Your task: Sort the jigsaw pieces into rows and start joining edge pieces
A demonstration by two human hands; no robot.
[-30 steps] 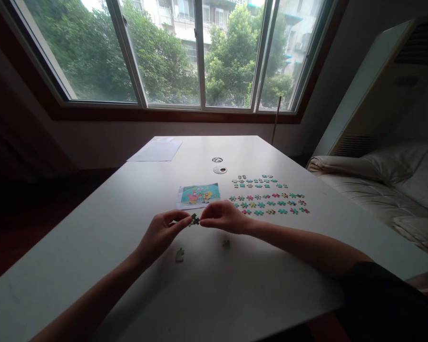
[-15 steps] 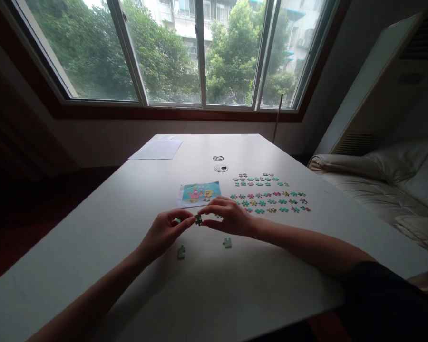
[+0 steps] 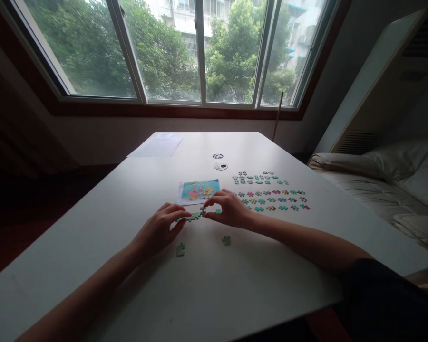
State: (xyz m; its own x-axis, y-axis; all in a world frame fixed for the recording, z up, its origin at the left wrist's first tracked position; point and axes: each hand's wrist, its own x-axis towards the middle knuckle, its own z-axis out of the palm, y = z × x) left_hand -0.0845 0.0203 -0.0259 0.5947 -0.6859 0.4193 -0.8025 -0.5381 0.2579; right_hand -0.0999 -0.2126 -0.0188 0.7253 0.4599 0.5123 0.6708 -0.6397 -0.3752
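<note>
My right hand (image 3: 230, 209) pinches a small jigsaw puzzle piece (image 3: 203, 211) between thumb and fingertips. It is held at the right end of a short green strip of joined puzzle pieces (image 3: 193, 216); whether it interlocks I cannot tell. My left hand (image 3: 164, 223) grips the strip's left part, with the index finger along the top and the thumb at the near side. Just beyond the strip lies a reference picture (image 3: 199, 190) of cartoon figures. Two loose edge pieces, one puzzle piece (image 3: 180, 249) at left and another puzzle piece (image 3: 227, 240) at right, lie nearer me.
Rows of loose puzzle pieces (image 3: 271, 200) are spread to the right on the white table (image 3: 92, 218). Two round discs (image 3: 220, 166) lie farther back, and paper sheets (image 3: 156, 147) at the far left. A pale sofa (image 3: 364, 185) stands to the right.
The piece has passed from between both hands into my right hand's pinch alone, moving slightly right and away. My left hand has let go of it and moved onto the strip.
</note>
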